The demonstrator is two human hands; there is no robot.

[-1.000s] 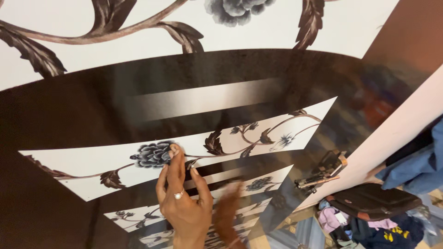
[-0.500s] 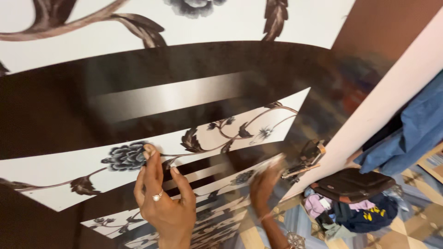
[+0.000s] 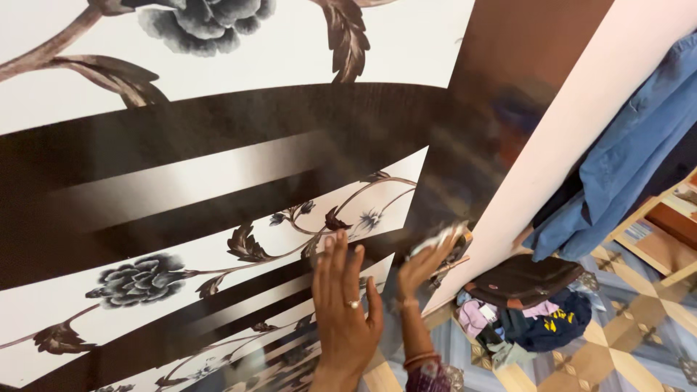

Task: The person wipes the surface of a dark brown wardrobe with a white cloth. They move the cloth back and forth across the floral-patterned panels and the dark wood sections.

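the tiled floor fills the lower right of the frame, in a blue, tan and brown diamond pattern. on it, lower centre right, lies a heap of clothes, pink, grey and dark blue, topped by a dark brown bag. a wooden frame stands at the right edge.

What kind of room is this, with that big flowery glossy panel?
Probably a bedroom at home: a glossy wardrobe door with printed flowers, a blue garment hanging beside it, and clothes heaped on a patterned tile floor.
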